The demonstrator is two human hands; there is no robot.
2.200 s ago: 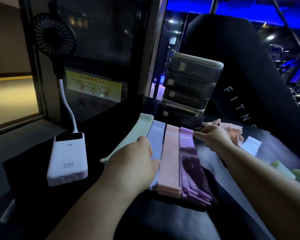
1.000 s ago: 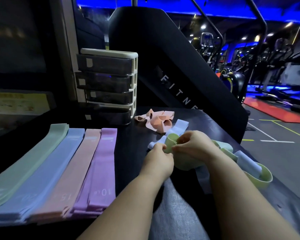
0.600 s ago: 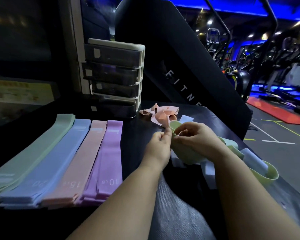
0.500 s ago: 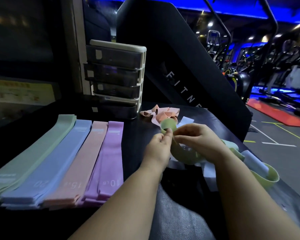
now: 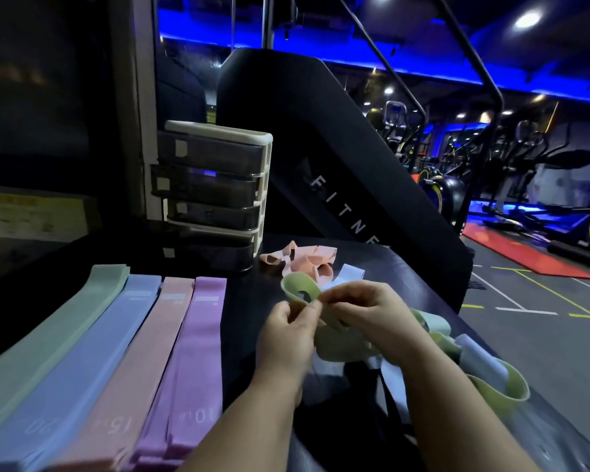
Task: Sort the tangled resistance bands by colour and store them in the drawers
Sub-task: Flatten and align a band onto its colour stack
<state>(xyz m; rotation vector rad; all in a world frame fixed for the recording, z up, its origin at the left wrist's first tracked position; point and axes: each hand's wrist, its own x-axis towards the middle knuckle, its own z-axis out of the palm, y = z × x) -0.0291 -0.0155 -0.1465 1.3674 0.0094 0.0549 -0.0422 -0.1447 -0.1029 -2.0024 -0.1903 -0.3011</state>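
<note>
Gym, dark bench [image 5: 252, 311] | left grip [image 5: 288, 330] and right grip [image 5: 365, 311] both pinch green band [image 5: 298, 284] | loop rising above fingertips

Sorted bands [image 5: 123, 352]: I'm seeing matt woven cloth, printed numbers near the ends.
Green band [image 5: 300, 288]: thin, smooth, rubbery-looking, slight sheen.
Pink tangle [image 5: 300, 259]: same smooth rubbery look, I'd say.
Drawer unit [image 5: 218, 192]: cream plastic frame, smoky translucent glossy drawers.
Table [image 5: 249, 308]: I read it as dark, matt.
</note>
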